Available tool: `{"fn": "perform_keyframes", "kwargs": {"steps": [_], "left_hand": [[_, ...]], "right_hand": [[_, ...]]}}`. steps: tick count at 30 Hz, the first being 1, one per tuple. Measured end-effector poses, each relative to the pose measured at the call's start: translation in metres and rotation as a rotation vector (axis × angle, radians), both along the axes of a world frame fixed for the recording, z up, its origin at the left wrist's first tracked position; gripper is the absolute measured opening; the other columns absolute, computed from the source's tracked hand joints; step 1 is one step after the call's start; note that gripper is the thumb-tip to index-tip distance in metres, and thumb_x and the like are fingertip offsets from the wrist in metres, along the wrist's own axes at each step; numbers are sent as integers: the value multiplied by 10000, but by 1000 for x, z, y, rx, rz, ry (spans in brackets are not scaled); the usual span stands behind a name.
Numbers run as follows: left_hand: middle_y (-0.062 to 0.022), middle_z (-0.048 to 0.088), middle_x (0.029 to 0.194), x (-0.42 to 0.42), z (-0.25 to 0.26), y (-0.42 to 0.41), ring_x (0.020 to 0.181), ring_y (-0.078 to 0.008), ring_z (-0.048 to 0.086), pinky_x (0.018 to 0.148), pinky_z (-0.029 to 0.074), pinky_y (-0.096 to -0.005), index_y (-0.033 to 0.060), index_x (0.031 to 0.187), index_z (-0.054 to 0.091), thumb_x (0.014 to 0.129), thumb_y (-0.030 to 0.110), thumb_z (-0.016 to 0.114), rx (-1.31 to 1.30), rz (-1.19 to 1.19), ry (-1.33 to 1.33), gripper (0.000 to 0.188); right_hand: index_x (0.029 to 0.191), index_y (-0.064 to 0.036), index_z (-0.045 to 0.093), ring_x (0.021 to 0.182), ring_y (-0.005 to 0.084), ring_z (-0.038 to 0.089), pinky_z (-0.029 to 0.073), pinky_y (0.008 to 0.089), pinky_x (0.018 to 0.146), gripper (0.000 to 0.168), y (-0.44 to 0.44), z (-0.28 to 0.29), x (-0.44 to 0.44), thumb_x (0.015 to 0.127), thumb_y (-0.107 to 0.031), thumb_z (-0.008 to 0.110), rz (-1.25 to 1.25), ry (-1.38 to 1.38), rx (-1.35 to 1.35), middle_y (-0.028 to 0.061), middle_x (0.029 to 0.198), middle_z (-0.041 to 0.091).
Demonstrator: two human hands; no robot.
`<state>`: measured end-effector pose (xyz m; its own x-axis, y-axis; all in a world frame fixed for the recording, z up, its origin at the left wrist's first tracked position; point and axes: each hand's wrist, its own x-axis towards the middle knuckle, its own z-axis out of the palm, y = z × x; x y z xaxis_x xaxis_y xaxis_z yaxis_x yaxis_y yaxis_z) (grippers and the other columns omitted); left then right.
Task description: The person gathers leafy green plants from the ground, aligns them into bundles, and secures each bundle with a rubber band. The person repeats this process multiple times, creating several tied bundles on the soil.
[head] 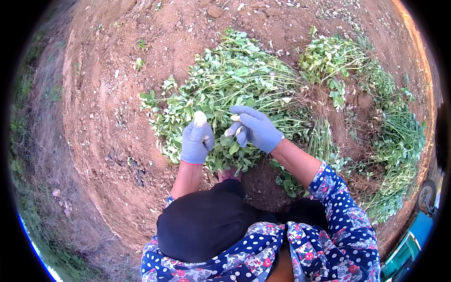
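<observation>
My left hand [197,142], in a grey-blue knit glove, is closed around a pale, rounded thing [200,118] that sticks up above the fist; it looks like a peanut pod. To its right, my right hand [256,127] wears a matching glove. A small cream-coloured pod [235,118] sits between its thumb and fingers. Both hands are over a wide heap of uprooted leafy green plants [243,75], probably peanut plants. Their stems run to the right, towards a tangle of thin brown roots [319,100]. The right palm is hidden from view.
More pulled plants lie in a smaller bunch [333,56] at the upper right and in a curved row [396,141] along the right. Reddish-brown soil [112,88] surrounds the heap. Dry grass [63,169] borders the left. A blue-green vehicle part [408,246] and a wheel [426,197] show at lower right.
</observation>
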<state>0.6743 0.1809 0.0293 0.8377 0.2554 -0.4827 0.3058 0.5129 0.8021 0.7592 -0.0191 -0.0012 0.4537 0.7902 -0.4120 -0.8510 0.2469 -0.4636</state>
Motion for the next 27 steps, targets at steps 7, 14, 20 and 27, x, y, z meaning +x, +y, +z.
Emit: {"fn": "perform_keyframes", "kwargs": {"steps": [7,14,20,27], "left_hand": [[-62,642,690,4,-14,-24,666,-196,642,626,484,-308,8,944,599,945,533,454,568,-634,-65,544],[-24,548,567,0,-17,-31,540,-100,524,515,402,-279,7,785,618,960,464,477,753,-430,33,509],[-198,652,818,-5,-31,-46,787,-420,615,660,473,-463,32,906,639,970,361,389,1013,-482,-349,418],[-205,648,791,-7,-39,-42,789,-420,626,704,490,-483,39,940,653,970,308,364,1043,-583,-131,396]], "right_hand": [[1429,-47,388,792,121,621,515,248,669,471,28,-3,-23,977,-163,448,-95,6,-121,60,1111,616],[1351,-60,482,803,222,675,517,318,674,502,13,-10,-1,911,-283,576,191,-1161,-762,133,875,667],[1253,30,529,934,173,636,505,312,813,348,38,10,-11,965,-147,446,-192,-1031,-268,127,1015,658],[1079,38,587,891,176,644,506,307,798,402,49,-7,-32,1017,-290,363,-293,-493,-296,136,948,661]]}}
